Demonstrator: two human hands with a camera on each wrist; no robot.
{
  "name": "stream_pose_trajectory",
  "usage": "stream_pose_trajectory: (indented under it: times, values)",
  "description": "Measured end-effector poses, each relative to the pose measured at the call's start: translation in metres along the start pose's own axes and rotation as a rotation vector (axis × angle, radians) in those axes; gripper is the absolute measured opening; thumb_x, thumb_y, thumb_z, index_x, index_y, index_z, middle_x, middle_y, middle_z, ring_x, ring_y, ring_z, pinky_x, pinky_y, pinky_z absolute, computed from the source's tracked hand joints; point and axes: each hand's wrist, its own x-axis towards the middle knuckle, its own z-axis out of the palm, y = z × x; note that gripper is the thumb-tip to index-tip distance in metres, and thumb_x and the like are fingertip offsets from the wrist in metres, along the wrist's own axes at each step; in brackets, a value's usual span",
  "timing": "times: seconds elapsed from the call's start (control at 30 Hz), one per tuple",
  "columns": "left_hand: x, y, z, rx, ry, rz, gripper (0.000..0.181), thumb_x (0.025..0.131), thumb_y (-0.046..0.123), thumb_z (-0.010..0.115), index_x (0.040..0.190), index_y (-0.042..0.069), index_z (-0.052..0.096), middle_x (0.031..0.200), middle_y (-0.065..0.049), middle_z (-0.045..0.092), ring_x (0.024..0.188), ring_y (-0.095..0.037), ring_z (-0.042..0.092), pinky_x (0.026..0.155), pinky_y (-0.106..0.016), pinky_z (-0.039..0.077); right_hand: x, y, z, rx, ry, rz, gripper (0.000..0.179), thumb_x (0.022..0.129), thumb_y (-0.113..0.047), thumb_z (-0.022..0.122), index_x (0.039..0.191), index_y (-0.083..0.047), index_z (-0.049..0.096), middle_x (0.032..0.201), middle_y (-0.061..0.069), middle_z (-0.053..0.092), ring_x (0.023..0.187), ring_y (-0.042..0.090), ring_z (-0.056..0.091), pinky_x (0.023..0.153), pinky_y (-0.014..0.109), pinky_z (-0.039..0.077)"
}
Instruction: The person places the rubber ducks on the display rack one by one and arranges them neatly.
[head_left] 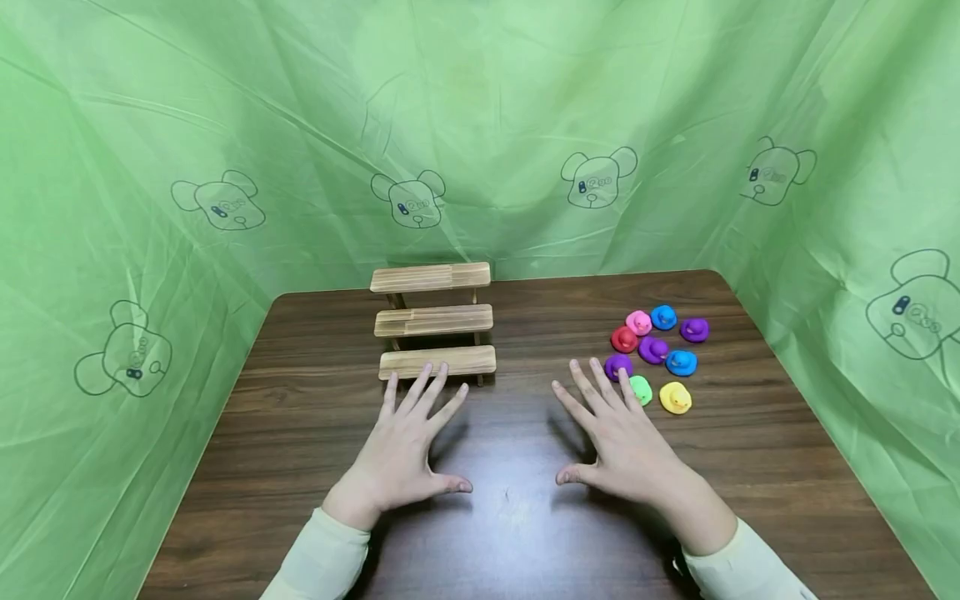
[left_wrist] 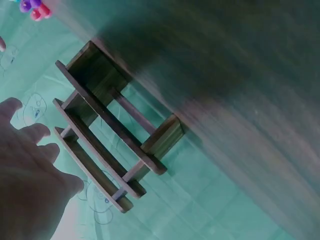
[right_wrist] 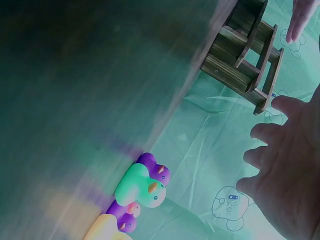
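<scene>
My left hand (head_left: 401, 454) hovers above the table with fingers spread, just in front of a three-tier wooden step shelf (head_left: 435, 321). Its fingertips overlap the lowest tier in the head view, and it holds nothing. On the other side my right hand (head_left: 630, 446) is likewise spread and empty, in front of a cluster of small rubber ducks. The green duck (head_left: 641, 390) is partly hidden behind its fingers, beside a purple duck (head_left: 618, 366) and a yellow duck (head_left: 676, 398). In the right wrist view the green duck (right_wrist: 140, 185) shows fully from the side.
Farther back in the cluster sit a red duck (head_left: 624, 339), a pink duck (head_left: 639, 322), blue ducks (head_left: 663, 317) and more purple ones (head_left: 694, 330). The dark wooden table (head_left: 300, 417) is enclosed by green curtains (head_left: 495, 167) with printed bear heads.
</scene>
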Motion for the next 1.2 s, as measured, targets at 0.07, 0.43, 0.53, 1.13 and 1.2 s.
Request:
stream_pose_trajectory:
  times: [0.07,0.43,0.53,1.13,1.2]
  values:
    - [0.0,-0.002,0.0,-0.043,0.004,-0.014,0.132,0.065,0.099,0.062,0.168,0.026,0.025,0.176,-0.011,0.006,0.159,-0.036,0.013,0.123,-0.072,0.0,0.0,0.0,-0.001,0.006,-0.004,0.006,0.124,0.074,-0.082,0.074,0.167,-0.015,0.027,0.175,0.012,0.009,0.16,0.038,0.003,0.127,0.063,-0.001]
    - [-0.001,-0.028,-0.002,-0.394,0.193,-0.122,0.09,0.08,0.049,0.091,0.153,0.011,0.054,0.163,-0.016,0.041,0.152,-0.04,0.033,0.122,-0.066,0.025,0.002,0.01,-0.009,0.098,0.091,0.064,0.09,0.085,-0.055,0.084,0.153,-0.005,0.053,0.151,0.016,0.056,0.137,0.036,0.053,0.115,0.059,0.04]
    - [-0.001,-0.039,-0.001,-0.466,0.242,-0.17,0.085,0.079,0.038,0.094,0.15,0.01,0.057,0.161,-0.016,0.044,0.151,-0.038,0.035,0.122,-0.064,0.028,0.002,0.014,-0.008,0.108,0.11,0.081,0.082,0.084,-0.05,0.087,0.148,-0.006,0.058,0.145,0.014,0.061,0.131,0.035,0.057,0.111,0.058,0.044]
    - [-0.002,-0.104,0.002,-0.774,0.284,-0.535,0.078,0.083,0.023,0.093,0.15,0.009,0.055,0.146,-0.015,0.058,0.133,-0.037,0.055,0.112,-0.055,0.045,0.0,0.045,-0.009,0.21,0.253,0.116,0.049,0.084,-0.025,0.09,0.126,-0.006,0.072,0.12,0.009,0.072,0.112,0.033,0.067,0.095,0.055,0.053]
    - [-0.002,-0.11,0.003,-0.836,0.243,-0.568,0.08,0.084,0.021,0.092,0.152,0.007,0.052,0.146,-0.022,0.057,0.133,-0.04,0.055,0.112,-0.055,0.045,-0.001,0.052,-0.009,0.236,0.271,0.139,0.047,0.083,-0.02,0.09,0.124,-0.004,0.072,0.119,0.009,0.072,0.112,0.033,0.067,0.096,0.053,0.053]
